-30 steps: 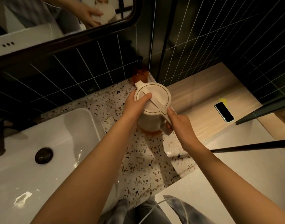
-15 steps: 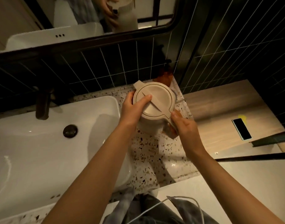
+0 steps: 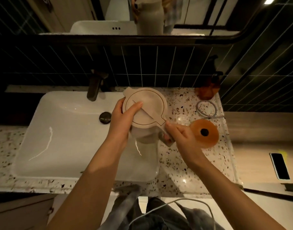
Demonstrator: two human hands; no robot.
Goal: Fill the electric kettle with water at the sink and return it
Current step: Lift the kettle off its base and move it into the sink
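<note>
A cream electric kettle with its lid closed hangs over the right end of the white sink basin. My left hand wraps its left side, thumb resting on the lid. My right hand grips the kettle's handle at the lower right. The round orange kettle base lies bare on the speckled counter just right of my right hand. The dark faucet stands behind the basin, left of the kettle's spout.
An amber soap bottle stands at the back right of the counter, with a coiled grey cord in front of it. A phone lies on the wooden shelf at right. A dark drain plug sits in the basin.
Both hands have carried the kettle left off its orange base to above the basin's right end. The base now shows on the counter. The view has swung left toward the sink.
</note>
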